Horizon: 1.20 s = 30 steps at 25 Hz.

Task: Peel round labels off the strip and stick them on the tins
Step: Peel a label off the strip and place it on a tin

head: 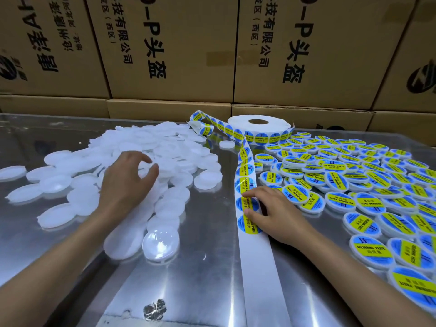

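Bare forearms; no sleeves, hands ungloved

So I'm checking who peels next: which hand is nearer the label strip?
Right. The right hand rests its fingertips on the label strip; the left hand is off to its left, over the white tins.
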Each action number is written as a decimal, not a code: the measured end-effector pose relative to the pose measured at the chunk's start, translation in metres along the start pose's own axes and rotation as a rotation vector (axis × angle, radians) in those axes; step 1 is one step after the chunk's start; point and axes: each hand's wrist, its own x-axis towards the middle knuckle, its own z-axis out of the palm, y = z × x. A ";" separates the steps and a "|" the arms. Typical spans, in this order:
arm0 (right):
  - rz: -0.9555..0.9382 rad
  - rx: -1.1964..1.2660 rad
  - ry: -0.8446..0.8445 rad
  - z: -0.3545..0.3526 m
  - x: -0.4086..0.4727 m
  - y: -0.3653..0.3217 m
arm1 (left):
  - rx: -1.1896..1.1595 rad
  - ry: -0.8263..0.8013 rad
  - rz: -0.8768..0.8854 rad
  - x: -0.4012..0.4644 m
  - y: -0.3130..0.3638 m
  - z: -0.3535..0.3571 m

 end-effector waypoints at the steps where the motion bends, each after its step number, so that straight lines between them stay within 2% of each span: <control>1: -0.002 0.007 -0.005 0.001 0.000 0.000 | -0.013 -0.026 0.034 0.006 0.007 0.004; 4: 0.034 0.063 -0.052 0.001 0.001 0.002 | -0.086 -0.290 0.232 0.007 0.035 0.019; 7: 0.085 0.127 -0.105 -0.002 0.002 0.006 | 0.175 -0.589 0.388 -0.014 0.061 0.045; 9: 0.082 0.134 -0.118 -0.003 0.002 0.007 | 0.244 -0.641 0.378 -0.025 0.070 0.055; 15: 0.069 0.109 -0.103 0.000 0.001 0.007 | 0.129 -0.566 0.321 -0.039 0.074 0.041; 19: 0.048 0.136 -0.110 -0.002 0.000 0.005 | 0.047 -0.435 0.303 -0.048 0.078 0.034; 26: -0.003 0.110 -0.247 -0.014 -0.002 0.002 | -0.020 -0.369 0.257 -0.045 0.075 0.030; 30: -0.012 0.099 -0.173 -0.007 -0.002 0.002 | -0.170 -0.315 0.288 -0.047 0.076 0.031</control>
